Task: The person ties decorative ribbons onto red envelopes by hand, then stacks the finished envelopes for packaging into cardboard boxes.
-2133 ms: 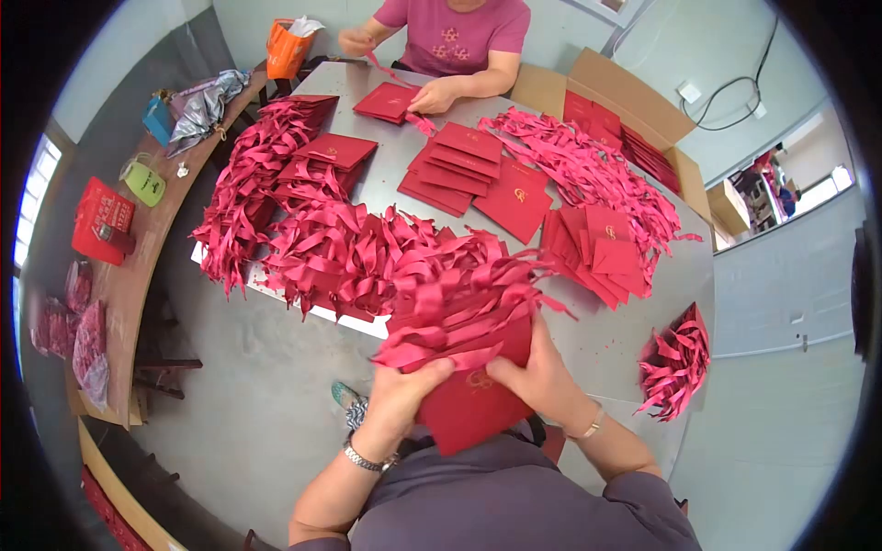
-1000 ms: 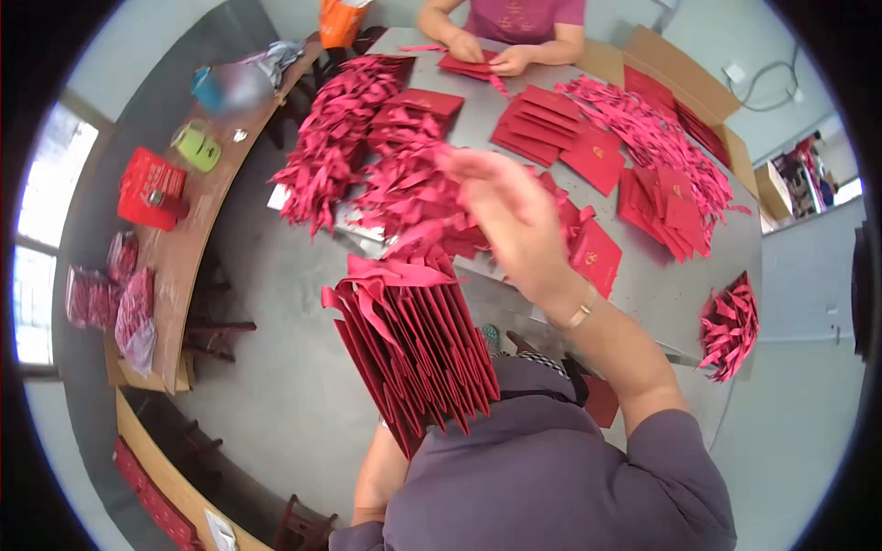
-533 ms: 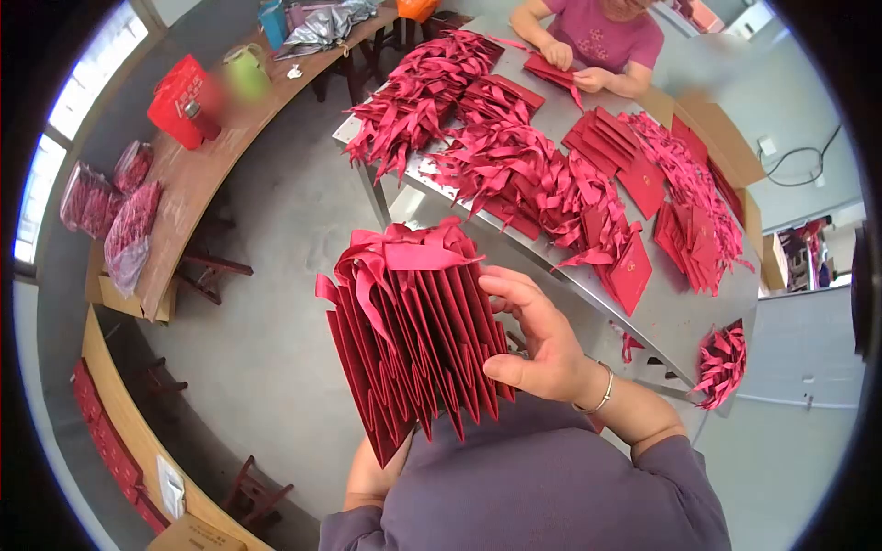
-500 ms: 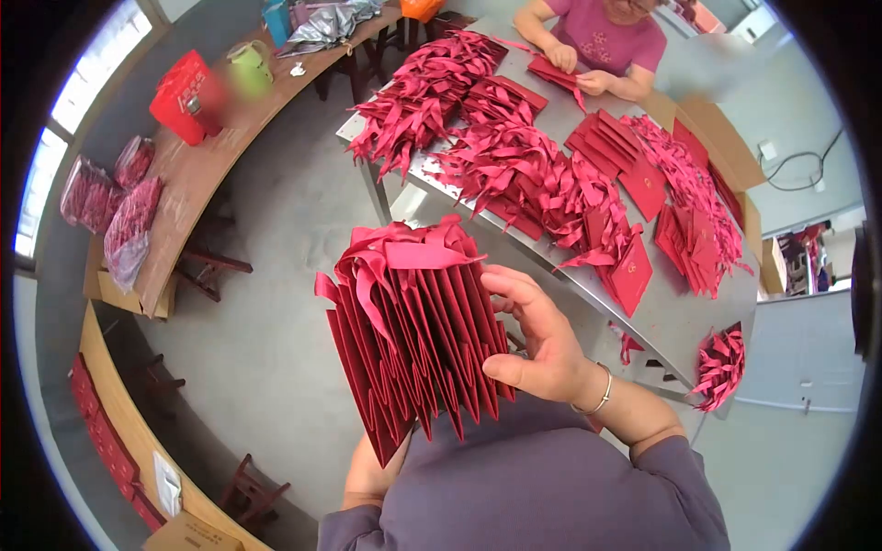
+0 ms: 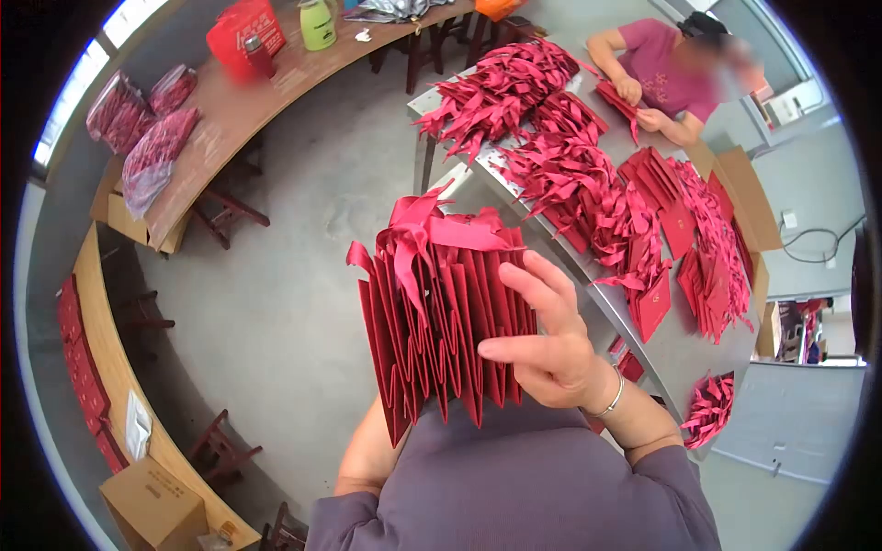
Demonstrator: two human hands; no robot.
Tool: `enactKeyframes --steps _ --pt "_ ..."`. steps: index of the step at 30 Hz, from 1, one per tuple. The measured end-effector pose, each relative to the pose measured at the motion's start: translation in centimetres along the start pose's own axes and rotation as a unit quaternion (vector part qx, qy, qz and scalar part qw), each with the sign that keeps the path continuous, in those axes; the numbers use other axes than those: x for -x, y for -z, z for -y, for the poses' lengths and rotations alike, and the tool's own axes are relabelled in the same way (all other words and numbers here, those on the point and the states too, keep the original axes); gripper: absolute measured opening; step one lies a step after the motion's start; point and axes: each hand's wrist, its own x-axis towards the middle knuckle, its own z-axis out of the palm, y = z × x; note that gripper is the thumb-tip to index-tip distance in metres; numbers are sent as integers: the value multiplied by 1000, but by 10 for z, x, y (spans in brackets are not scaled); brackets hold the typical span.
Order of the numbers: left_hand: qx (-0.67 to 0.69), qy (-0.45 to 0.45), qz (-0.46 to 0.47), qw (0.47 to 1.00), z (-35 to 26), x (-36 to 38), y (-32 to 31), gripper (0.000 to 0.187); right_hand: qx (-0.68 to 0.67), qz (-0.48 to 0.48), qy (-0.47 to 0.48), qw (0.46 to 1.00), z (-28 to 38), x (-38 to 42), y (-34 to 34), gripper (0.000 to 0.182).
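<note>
A thick bundle of folded red paper bags [image 5: 441,340] with pink-red ribbons along the top stands in front of my chest. My right hand [image 5: 551,340] is at the bundle's right side, thumb and fingers spread, fingertips against or just before the outer bags. My left forearm [image 5: 366,450] rises behind the bundle, and my left hand is hidden by it. To the upper right, more ribboned red bags [image 5: 560,174] lie in heaps on a metal table [image 5: 684,344].
Across the table a person [image 5: 661,73] handles a red bag. A cardboard box [image 5: 744,197] is at the table's far side. A curved wooden counter [image 5: 207,142] on the left carries a red bag [image 5: 241,41] and a green jug [image 5: 317,26]. Another box [image 5: 156,505] sits lower left.
The view has shifted, so the table and counter appear further right. On the bundle's right side, my right hand's thumb and fingers have moved further over the bags.
</note>
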Motion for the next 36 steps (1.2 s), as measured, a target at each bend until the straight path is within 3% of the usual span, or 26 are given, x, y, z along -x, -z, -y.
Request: enactKeyframes --steps 5,12,14,17,31,36 --pt "12 -14 1 1000 -6 14 2 56 50 31 41 997 3 -6 -7 35" --pt "30 -24 3 999 -12 28 6 57 25 42 4 999 13 -13 -15 22" --pt "32 -29 5 999 -12 30 7 57 30 49 -3 998 21 -19 -16 23" --pt "36 -32 8 999 -14 32 7 58 112 12 -16 994 28 -21 -24 51" --pt "60 -38 13 997 -14 42 7 59 100 41 -72 992 41 -27 -31 40" --pt "45 -50 14 998 -11 41 9 61 86 60 -55 993 45 -28 -31 46"
